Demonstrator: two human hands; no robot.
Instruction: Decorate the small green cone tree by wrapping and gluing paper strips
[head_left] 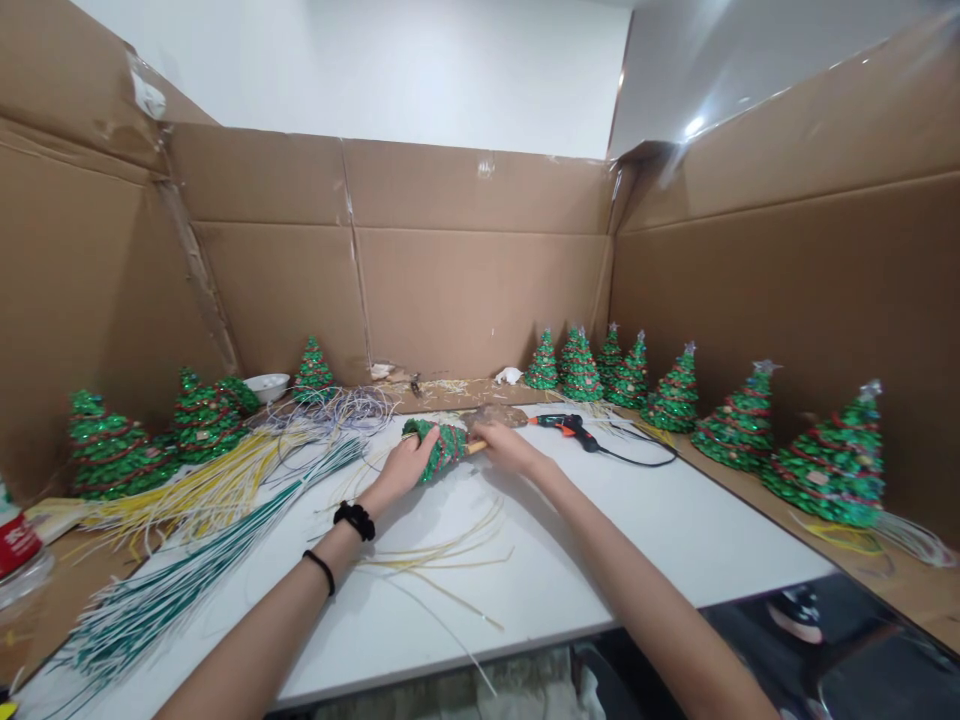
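A green woven cone with red strands [442, 452] lies on its side above the white board [645, 530]. My left hand [411, 458] is wrapped round its left part, thumb on top. At the cone's right end, my right hand [501, 445] has its fingers closed by a tan stick-like piece [475, 447] that points toward the cone. What those fingertips grip is partly hidden. Just behind my right hand is a brownish, clear crumpled thing [495, 413]. A black and orange glue gun [568, 427] rests to the right, its cable curving away.
Green strands [217, 560] and yellow strands [202, 480] spread over the left side. Loose pale strands [442, 550] lie in front of my hands. Decorated green trees [739, 420] line both sides. Cardboard walls [480, 300] enclose the back. A white bowl [268, 386] stands back left.
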